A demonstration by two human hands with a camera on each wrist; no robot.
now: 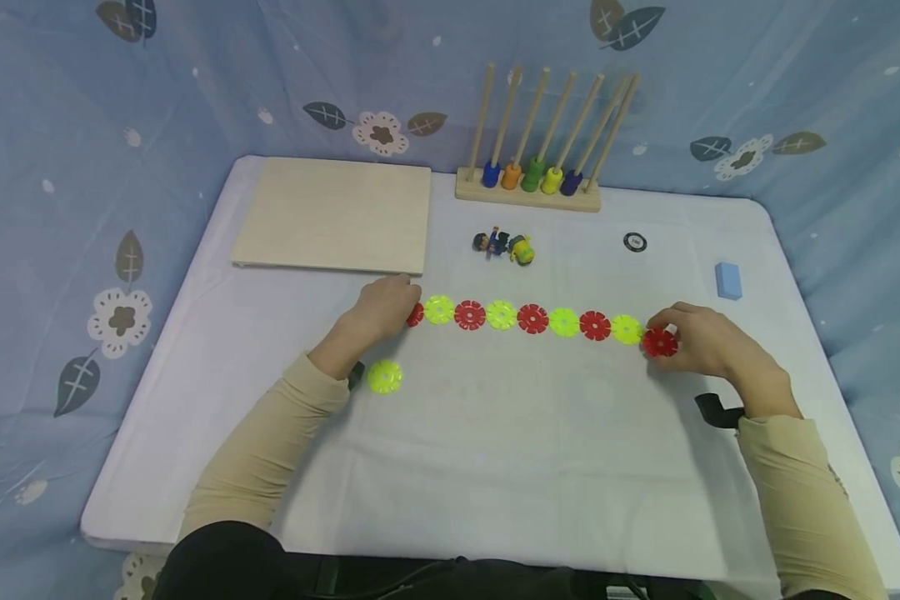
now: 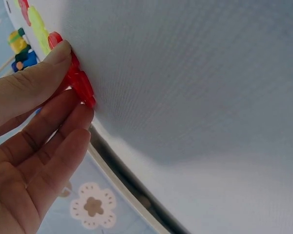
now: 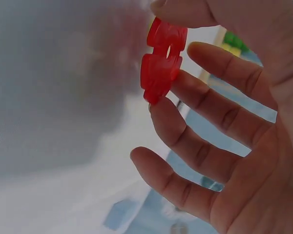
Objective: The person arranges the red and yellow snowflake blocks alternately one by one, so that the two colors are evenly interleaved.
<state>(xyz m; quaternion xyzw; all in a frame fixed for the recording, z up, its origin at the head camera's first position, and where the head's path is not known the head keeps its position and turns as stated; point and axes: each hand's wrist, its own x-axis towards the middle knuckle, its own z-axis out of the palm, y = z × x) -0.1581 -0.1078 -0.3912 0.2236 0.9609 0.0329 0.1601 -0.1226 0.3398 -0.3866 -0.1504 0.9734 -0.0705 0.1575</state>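
A row of notched plastic discs (image 1: pixel 532 318), alternately red and yellow-green, stretches across the white table between both hands. At its left end my left hand (image 1: pixel 382 308) pinches a red disc (image 2: pixel 80 83) between thumb and fingers. My right hand (image 1: pixel 697 337) holds the red disc (image 1: pixel 659 342) at the right end by its edges. In the right wrist view that red disc (image 3: pixel 162 63) stands tilted between thumb and fingertips. Near the left wrist, a single yellow-green disc (image 1: pixel 385 377) lies apart from the row.
Behind the row are a pale wooden board (image 1: pixel 333 215), two small toy figures (image 1: pixel 521 250) and a wooden peg rack (image 1: pixel 528 196) with coloured beads. A black round token (image 1: pixel 634 242) and a blue block (image 1: pixel 728 281) lie at the right. Patterned blue cloth (image 1: pixel 270 83) surrounds the table.
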